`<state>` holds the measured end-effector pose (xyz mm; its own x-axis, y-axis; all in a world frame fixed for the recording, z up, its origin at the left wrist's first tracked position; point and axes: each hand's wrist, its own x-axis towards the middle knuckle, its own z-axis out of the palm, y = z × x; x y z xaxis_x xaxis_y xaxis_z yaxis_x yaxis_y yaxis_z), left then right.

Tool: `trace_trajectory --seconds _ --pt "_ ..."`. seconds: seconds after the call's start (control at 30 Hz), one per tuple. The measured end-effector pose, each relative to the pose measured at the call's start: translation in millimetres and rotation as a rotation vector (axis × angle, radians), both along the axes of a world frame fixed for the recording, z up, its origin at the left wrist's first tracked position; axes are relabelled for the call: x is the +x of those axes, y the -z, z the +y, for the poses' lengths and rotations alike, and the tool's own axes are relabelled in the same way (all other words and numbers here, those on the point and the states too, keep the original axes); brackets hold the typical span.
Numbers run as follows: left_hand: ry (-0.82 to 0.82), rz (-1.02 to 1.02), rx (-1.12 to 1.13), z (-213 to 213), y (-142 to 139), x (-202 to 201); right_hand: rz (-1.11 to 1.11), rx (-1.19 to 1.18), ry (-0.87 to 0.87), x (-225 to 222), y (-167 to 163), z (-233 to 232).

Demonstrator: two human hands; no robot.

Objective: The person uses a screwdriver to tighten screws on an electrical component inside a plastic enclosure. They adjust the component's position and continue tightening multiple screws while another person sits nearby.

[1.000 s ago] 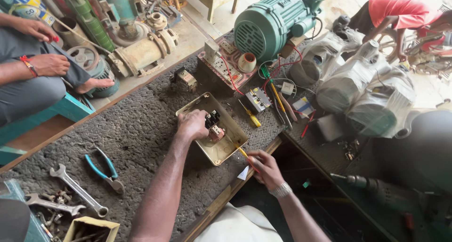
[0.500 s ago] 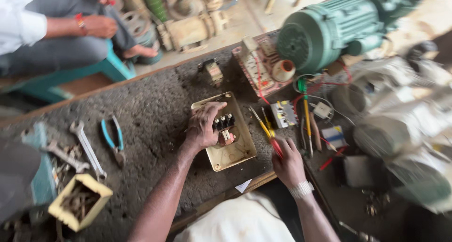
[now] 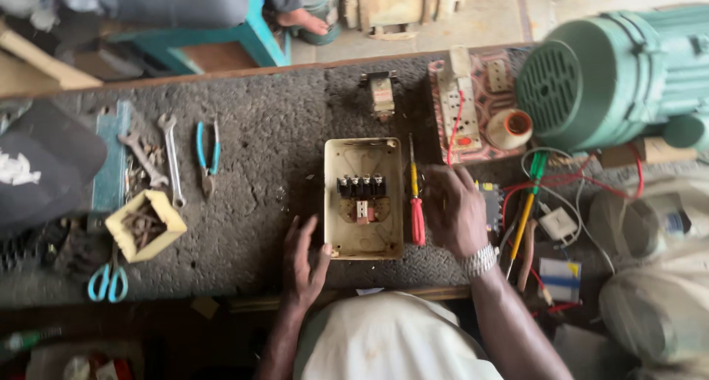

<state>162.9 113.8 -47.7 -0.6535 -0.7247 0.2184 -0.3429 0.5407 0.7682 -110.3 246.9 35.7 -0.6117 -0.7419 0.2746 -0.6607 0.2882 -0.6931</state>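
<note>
A cream metal switch box (image 3: 363, 199) lies open on the dark workbench (image 3: 266, 151), with a row of black terminals (image 3: 361, 186) inside. My left hand (image 3: 303, 262) rests just left of the box's near corner, fingers spread, holding nothing. My right hand (image 3: 452, 210) hovers right of the box with fingers curled downward; whether it grips anything cannot be seen. A red-and-yellow screwdriver (image 3: 416, 195) lies between the box and my right hand.
Blue pliers (image 3: 206, 155), spanners (image 3: 171, 158), a small yellow box of bolts (image 3: 144, 225) and blue scissors (image 3: 108, 280) lie at left. A green motor (image 3: 613, 73), socket board (image 3: 469, 110), wires and more screwdrivers (image 3: 526, 210) crowd the right. A seated person (image 3: 185, 0) is beyond the bench.
My left hand has come off the terminals and drawn back to the box's near-left corner. My right hand has moved up, to the right of the screwdriver. The view has swung to look straight down.
</note>
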Motion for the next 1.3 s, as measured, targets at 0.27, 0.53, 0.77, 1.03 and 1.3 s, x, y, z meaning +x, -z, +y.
trace_trajectory --seconds 0.27,0.53,0.77,1.03,1.3 --pt "-0.094 -0.297 0.126 -30.7 -16.7 -18.4 0.111 -0.017 -0.102 -44.0 -18.9 -105.8" --pt "0.071 -0.322 0.203 -75.1 -36.9 -34.1 0.105 0.303 0.051 -36.1 -47.7 -172.3" --pt "0.174 -0.349 0.455 -83.5 -52.7 -32.4 0.064 0.529 0.177 -5.3 -73.6 -207.8" --pt "0.21 -0.075 0.248 -88.1 -27.3 -23.4 0.104 0.298 0.245 10.3 -93.6 -182.0" --pt "0.285 -0.309 0.549 -104.9 -21.7 -9.9 0.153 0.308 0.158 75.8 -98.4 -59.1"
